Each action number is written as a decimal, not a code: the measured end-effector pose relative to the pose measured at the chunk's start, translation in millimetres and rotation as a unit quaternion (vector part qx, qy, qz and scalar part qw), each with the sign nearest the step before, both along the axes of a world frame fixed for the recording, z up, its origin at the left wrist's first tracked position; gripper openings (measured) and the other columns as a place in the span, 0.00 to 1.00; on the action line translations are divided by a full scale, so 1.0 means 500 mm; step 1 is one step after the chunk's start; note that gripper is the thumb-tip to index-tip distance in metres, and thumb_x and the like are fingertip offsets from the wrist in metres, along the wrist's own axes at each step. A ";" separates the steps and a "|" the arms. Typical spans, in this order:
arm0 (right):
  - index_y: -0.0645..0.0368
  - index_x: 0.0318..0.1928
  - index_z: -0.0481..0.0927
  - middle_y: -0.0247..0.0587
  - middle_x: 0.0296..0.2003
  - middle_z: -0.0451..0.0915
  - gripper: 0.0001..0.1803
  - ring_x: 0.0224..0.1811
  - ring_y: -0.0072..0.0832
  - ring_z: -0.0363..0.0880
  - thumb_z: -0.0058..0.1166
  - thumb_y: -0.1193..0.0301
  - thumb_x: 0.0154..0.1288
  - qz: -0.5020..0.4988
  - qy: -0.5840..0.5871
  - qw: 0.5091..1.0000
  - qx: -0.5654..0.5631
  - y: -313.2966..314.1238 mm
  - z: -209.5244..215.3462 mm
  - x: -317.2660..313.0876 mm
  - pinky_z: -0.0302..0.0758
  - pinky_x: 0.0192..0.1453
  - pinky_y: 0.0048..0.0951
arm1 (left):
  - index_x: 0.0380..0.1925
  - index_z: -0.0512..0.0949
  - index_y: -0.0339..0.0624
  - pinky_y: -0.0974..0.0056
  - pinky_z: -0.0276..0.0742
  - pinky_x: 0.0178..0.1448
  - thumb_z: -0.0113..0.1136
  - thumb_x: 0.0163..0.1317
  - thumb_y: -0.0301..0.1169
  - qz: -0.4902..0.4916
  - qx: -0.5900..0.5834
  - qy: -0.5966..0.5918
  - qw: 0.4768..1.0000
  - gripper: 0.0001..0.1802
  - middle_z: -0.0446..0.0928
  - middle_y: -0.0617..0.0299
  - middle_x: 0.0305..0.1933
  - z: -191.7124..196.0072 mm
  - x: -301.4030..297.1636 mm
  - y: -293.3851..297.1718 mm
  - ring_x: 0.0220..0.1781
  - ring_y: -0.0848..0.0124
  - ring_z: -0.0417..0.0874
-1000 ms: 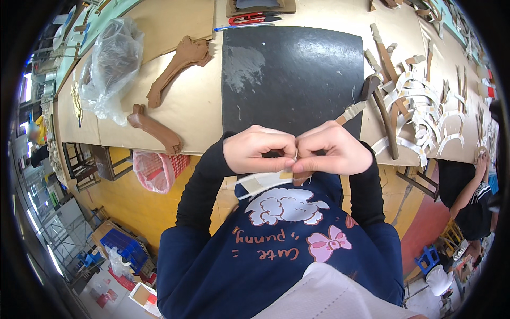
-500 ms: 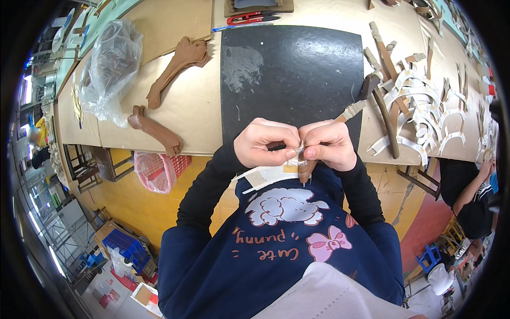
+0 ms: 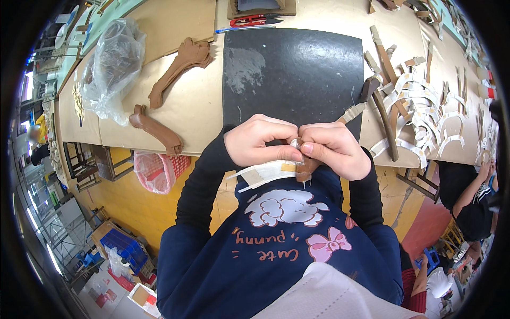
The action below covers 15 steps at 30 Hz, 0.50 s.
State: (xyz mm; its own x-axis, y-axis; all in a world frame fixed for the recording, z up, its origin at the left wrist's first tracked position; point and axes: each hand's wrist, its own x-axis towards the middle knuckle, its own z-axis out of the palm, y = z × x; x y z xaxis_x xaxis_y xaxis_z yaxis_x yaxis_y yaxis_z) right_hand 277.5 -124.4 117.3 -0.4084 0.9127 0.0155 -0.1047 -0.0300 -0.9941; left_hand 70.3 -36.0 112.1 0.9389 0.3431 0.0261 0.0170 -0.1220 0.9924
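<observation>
My left hand [image 3: 261,141] and my right hand [image 3: 337,150] meet in front of my chest, near the table's front edge. Both are closed, thumbs and fingers pinching the edge of a brown strap piece [image 3: 304,171]. Its white-backed part [image 3: 264,175] runs out to the left below my left hand, with a beige patch and a small yellowish patch on it. The fingertips hide the pinched spot. Just beyond my hands lies a black mat [image 3: 295,74] with a worn grey patch. Beside the mat's right edge rests a hammer [image 3: 386,125].
White and brown strap pieces [image 3: 419,106] spread over the right of the table. Stacked brown pieces [image 3: 179,69] and a clear plastic bag [image 3: 113,72] lie left. Red thread snips [image 3: 249,20] and a blue pen [image 3: 234,30] sit behind the mat. A pink-lined basket [image 3: 154,173] stands below.
My hands have shifted their pinch on the strap piece. The brown end now looks folded up, and the left hand sits slightly further left. At lower right, another person's arm has come into view.
</observation>
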 end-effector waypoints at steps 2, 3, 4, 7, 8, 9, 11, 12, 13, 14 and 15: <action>0.64 0.28 0.74 0.41 0.23 0.71 0.15 0.24 0.34 0.71 0.55 0.69 0.73 -0.009 -0.002 0.999 0.037 0.002 0.009 0.002 0.68 0.31 0.34 | 0.27 0.78 0.36 0.62 0.69 0.31 0.66 0.67 0.36 -0.003 0.016 0.012 1.000 0.15 0.74 0.55 0.23 0.006 -0.002 0.000 0.23 0.62 0.75; 0.63 0.26 0.73 0.40 0.22 0.70 0.16 0.23 0.32 0.70 0.57 0.69 0.72 0.013 -0.041 0.998 0.035 0.003 0.015 0.006 0.67 0.29 0.33 | 0.27 0.78 0.36 0.63 0.69 0.31 0.66 0.67 0.35 -0.003 0.023 0.017 1.000 0.15 0.74 0.55 0.23 0.008 -0.003 -0.001 0.23 0.62 0.75; 0.63 0.24 0.72 0.40 0.20 0.69 0.18 0.22 0.31 0.68 0.59 0.70 0.70 0.036 -0.080 0.996 0.033 0.004 0.019 0.010 0.66 0.28 0.33 | 0.27 0.78 0.36 0.63 0.68 0.30 0.66 0.67 0.34 -0.012 0.025 0.024 0.999 0.14 0.73 0.55 0.22 0.008 -0.004 -0.002 0.23 0.63 0.75; 0.62 0.19 0.69 0.36 0.17 0.67 0.22 0.19 0.25 0.65 0.68 0.70 0.65 0.051 -0.085 0.995 0.028 0.009 0.022 0.014 0.62 0.25 0.30 | 0.26 0.77 0.35 0.65 0.66 0.30 0.65 0.67 0.31 -0.012 -0.021 0.016 1.000 0.13 0.71 0.57 0.20 0.000 -0.004 -0.014 0.22 0.68 0.73; 0.62 0.20 0.70 0.36 0.17 0.67 0.22 0.19 0.24 0.65 0.68 0.69 0.65 0.054 -0.065 0.996 0.025 0.012 0.018 0.013 0.62 0.25 0.30 | 0.25 0.77 0.35 0.65 0.65 0.29 0.64 0.67 0.30 0.005 -0.071 -0.008 0.997 0.13 0.70 0.58 0.19 -0.006 0.000 -0.022 0.22 0.71 0.72; 0.62 0.20 0.71 0.36 0.17 0.68 0.21 0.19 0.24 0.65 0.68 0.69 0.65 0.048 -0.050 0.997 0.022 0.014 0.012 0.013 0.62 0.25 0.30 | 0.25 0.77 0.34 0.65 0.64 0.29 0.64 0.67 0.29 0.022 -0.116 -0.033 0.992 0.13 0.70 0.59 0.19 -0.012 0.001 -0.029 0.22 0.73 0.71; 0.64 0.24 0.78 0.35 0.20 0.72 0.15 0.23 0.21 0.68 0.68 0.70 0.63 0.022 0.058 0.997 -0.043 0.011 -0.002 0.005 0.63 0.28 0.28 | 0.25 0.76 0.34 0.67 0.62 0.29 0.63 0.68 0.28 0.054 -0.192 -0.052 0.979 0.13 0.70 0.65 0.21 -0.024 0.001 -0.043 0.24 0.78 0.69; 0.64 0.25 0.80 0.35 0.21 0.73 0.14 0.24 0.21 0.69 0.68 0.71 0.63 0.006 0.095 0.994 -0.048 0.009 -0.011 0.000 0.64 0.29 0.28 | 0.25 0.76 0.34 0.67 0.61 0.30 0.63 0.68 0.28 0.071 -0.209 -0.071 0.973 0.13 0.71 0.65 0.21 -0.030 0.001 -0.050 0.25 0.78 0.69; 0.65 0.26 0.81 0.35 0.22 0.74 0.12 0.25 0.21 0.70 0.68 0.72 0.63 -0.006 0.122 0.991 -0.050 0.006 -0.021 -0.006 0.64 0.30 0.28 | 0.25 0.77 0.34 0.68 0.61 0.30 0.63 0.68 0.29 0.087 -0.226 -0.089 0.966 0.13 0.71 0.66 0.22 -0.036 0.000 -0.055 0.25 0.78 0.68; 0.65 0.26 0.82 0.35 0.23 0.75 0.10 0.28 0.21 0.72 0.67 0.74 0.63 -0.010 0.170 0.983 -0.075 0.004 -0.031 -0.011 0.65 0.32 0.27 | 0.25 0.77 0.35 0.68 0.62 0.32 0.62 0.69 0.30 0.082 -0.233 -0.100 0.964 0.13 0.72 0.66 0.24 -0.041 -0.001 -0.059 0.27 0.77 0.69; 0.65 0.26 0.82 0.36 0.24 0.76 0.11 0.28 0.22 0.72 0.67 0.73 0.63 -0.025 0.184 0.980 -0.072 0.000 -0.040 -0.017 0.65 0.32 0.27 | 0.26 0.77 0.35 0.67 0.63 0.33 0.62 0.69 0.30 0.090 -0.232 -0.105 0.963 0.14 0.72 0.65 0.25 -0.046 -0.002 -0.062 0.28 0.77 0.69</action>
State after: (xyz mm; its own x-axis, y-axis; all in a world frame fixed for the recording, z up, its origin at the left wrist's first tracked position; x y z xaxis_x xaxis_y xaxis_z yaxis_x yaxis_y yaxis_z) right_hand 269.2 -124.3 97.3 -0.3538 0.9350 0.0234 -0.4604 -0.1523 -0.8746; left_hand 69.3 -67.0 89.1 0.8543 0.5195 0.0136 -0.2102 0.3214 0.9233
